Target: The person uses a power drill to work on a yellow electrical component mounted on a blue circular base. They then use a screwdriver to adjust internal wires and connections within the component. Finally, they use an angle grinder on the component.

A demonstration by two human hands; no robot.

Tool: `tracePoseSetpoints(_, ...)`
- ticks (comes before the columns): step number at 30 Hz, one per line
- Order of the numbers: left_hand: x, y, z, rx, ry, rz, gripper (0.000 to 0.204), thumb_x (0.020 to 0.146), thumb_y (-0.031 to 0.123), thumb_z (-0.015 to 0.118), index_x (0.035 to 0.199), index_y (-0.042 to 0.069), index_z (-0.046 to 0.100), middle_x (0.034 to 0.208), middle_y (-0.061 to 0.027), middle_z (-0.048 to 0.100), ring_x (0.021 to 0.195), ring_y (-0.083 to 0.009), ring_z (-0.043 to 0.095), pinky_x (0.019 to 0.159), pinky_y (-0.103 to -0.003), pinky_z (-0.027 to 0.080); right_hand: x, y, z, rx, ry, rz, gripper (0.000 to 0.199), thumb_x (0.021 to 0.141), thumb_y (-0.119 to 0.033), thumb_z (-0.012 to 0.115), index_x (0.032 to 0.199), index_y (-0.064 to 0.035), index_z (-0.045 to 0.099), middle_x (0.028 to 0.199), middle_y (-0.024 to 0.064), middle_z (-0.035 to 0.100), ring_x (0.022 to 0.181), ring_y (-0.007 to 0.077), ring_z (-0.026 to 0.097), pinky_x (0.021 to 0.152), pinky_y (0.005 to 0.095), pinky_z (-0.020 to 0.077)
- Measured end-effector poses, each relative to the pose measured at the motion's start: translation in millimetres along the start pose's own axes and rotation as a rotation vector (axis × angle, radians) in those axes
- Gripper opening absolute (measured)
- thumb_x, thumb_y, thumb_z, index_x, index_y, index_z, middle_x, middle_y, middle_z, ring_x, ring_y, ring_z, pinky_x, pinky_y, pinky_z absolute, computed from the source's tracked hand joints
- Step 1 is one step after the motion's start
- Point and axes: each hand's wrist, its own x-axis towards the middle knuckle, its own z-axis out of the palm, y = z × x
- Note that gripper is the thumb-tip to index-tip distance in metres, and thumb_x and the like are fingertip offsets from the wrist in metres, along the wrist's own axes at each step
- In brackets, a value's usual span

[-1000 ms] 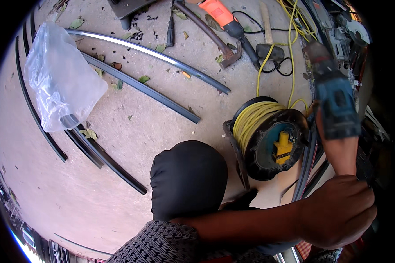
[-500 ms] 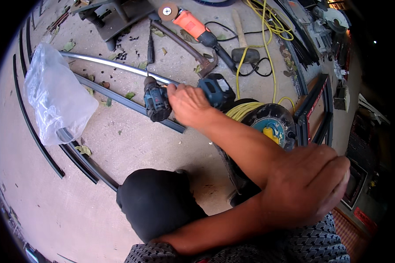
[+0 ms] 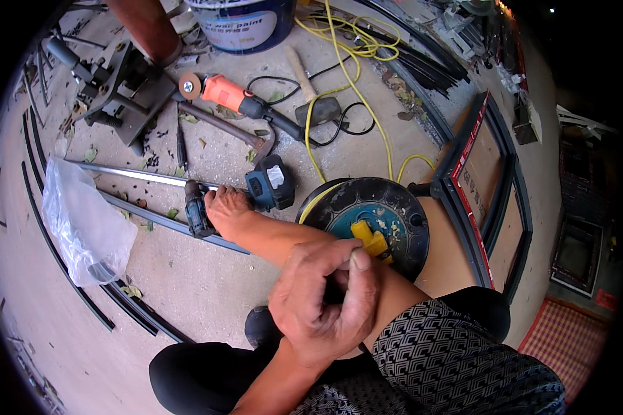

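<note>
My right hand (image 3: 227, 209) is wrapped around the handle of a cordless drill (image 3: 198, 209), whose dark blue-green battery end (image 3: 270, 183) shows beyond my fingers. The drill lies over two metal strips on the floor, a shiny one (image 3: 131, 172) and a grey channel (image 3: 145, 213). My left hand (image 3: 323, 297) is raised over my right forearm, its fingers curled and the thumb against the forefinger. Whether something small is inside that closed hand is hidden. A cable reel (image 3: 412, 232) with yellow cable and a yellow plug stands under my right arm.
An orange angle grinder (image 3: 225, 93), a hammer (image 3: 232, 131) and a mallet (image 3: 317, 111) lie ahead. A clear plastic bag (image 3: 86, 221) covers dark strips at left. Black frames (image 3: 471, 200) stand at right. A paint bucket (image 3: 242, 24) and a metal stand (image 3: 121, 97) are at the back.
The view has shifted. My left hand has moved leftward across my right forearm and turned so its curled fingers show. My right hand keeps hold of the drill.
</note>
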Motion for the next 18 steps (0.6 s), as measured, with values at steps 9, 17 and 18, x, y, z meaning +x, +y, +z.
tracePoseSetpoints(9, -13, -16, 41, 0.07, -0.055, -0.128, 0.005, 0.098, 0.001, 0.065, 0.101, -0.003, 0.066, 0.09, -0.0086, 0.064, 0.075, -0.0111, 0.054, 0.067, -0.025, 0.043, -27, 87, -181, -0.035, 0.073, -0.381, 0.025, 0.085, -0.01, 0.066, 0.108, 0.0008, 0.069, 0.105, 0.0205, 0.074, 0.097, 0.0355, 0.075, 0.08, 0.0477, 0.0597)
tracePoseSetpoints(17, -53, -61, 72, 0.36, -0.375, 0.117, 0.016, 0.082, -0.001, 0.078, 0.095, 0.002, 0.071, 0.081, -0.0115, 0.066, 0.063, -0.0254, 0.066, 0.057, -0.033, 0.052, -50, 289, -247, 0.109, 0.027, 0.167, 0.029, 0.098, -0.028, 0.063, 0.111, -0.0036, 0.072, 0.119, 0.023, 0.071, 0.109, 0.0406, 0.07, 0.093, 0.0497, 0.0564)
tracePoseSetpoints(18, -64, -71, 75, 0.396, -0.399, 0.132, 0.017, 0.081, 0.001, 0.078, 0.096, 0.003, 0.071, 0.082, -0.011, 0.066, 0.065, -0.0265, 0.066, 0.057, -0.034, 0.052, -49, 313, -241, 0.134, 0.038, 0.205, 0.029, 0.098, -0.027, 0.063, 0.111, -0.0026, 0.072, 0.119, 0.0232, 0.071, 0.11, 0.041, 0.069, 0.094, 0.0492, 0.0562)
